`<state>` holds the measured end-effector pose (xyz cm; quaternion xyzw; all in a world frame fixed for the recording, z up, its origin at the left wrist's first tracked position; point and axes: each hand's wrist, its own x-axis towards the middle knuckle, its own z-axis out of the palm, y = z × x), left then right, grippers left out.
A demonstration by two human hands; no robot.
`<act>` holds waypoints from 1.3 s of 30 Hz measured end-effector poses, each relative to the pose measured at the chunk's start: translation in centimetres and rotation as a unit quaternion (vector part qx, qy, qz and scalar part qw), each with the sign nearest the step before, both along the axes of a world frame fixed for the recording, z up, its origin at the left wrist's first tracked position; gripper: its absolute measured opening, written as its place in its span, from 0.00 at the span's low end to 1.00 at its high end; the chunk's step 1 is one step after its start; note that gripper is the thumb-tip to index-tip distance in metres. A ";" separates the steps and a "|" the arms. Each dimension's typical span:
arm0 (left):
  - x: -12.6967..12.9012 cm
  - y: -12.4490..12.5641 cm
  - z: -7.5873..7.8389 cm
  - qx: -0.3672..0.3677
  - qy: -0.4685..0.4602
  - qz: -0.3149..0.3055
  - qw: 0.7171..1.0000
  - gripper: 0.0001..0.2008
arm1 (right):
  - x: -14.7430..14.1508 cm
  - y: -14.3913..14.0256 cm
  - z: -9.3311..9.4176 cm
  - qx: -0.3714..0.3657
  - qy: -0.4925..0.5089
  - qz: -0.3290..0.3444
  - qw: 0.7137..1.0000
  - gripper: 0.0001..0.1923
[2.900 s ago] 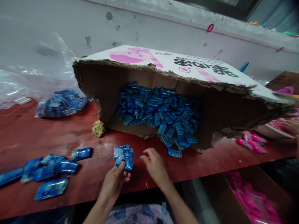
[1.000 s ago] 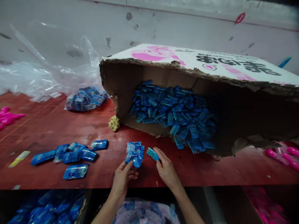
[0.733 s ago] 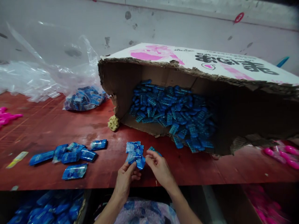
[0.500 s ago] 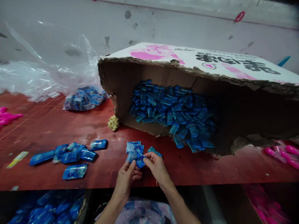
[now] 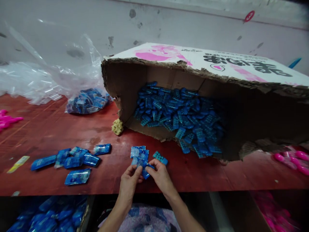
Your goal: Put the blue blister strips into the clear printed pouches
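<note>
Both hands pinch one stack of empty blue bags (image 5: 140,158): left hand (image 5: 129,183), right hand (image 5: 160,175) with a blue toy (image 5: 160,157). Six filled packets (image 5: 72,162) lie on the tabletop (image 5: 205,174); box (image 5: 193,106) mostly full.

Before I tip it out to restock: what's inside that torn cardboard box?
The cardboard box lies on its side, holding a heap of small blue studded pieces. Its right interior is in dark shadow, so anything there is hidden.

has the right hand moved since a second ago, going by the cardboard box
Yes. The right hand has drawn left and toward the table edge, away from the cardboard box, and now meets the left hand at the blue packets.
</note>
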<state>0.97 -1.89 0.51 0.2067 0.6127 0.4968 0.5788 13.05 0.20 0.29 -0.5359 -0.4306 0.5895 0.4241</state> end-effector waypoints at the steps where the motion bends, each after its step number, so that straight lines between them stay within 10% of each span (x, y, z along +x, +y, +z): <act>1: 0.0 0.0 0.0 0.002 -0.006 -0.003 1.000 0.13 | 0.0 0.0 -0.1 0.003 0.001 0.005 1.000 0.05; 17: -0.9 0.0 0.6 -0.102 -0.231 -0.136 0.958 0.12 | 0.1 -0.2 -0.1 0.002 -0.001 -0.008 1.000 0.19; 26: -0.4 0.2 0.4 -0.073 -0.185 -0.072 0.977 0.13 | 0.5 -0.2 0.3 0.021 -0.043 -0.006 0.999 0.11; 29: -0.4 0.2 0.4 -0.097 -0.214 -0.053 0.971 0.12 | 1.6 -0.2 0.8 0.123 -0.240 -0.018 0.963 0.08; 34: -0.8 0.0 0.4 -0.136 -0.225 -0.015 0.965 0.08 | 3.1 0.4 -0.6 0.179 -0.547 0.019 0.818 0.18; 39: -0.9 0.0 0.4 -0.157 -0.217 0.013 0.963 0.08 | 3.5 0.8 -0.3 0.182 -0.447 0.016 0.876 0.17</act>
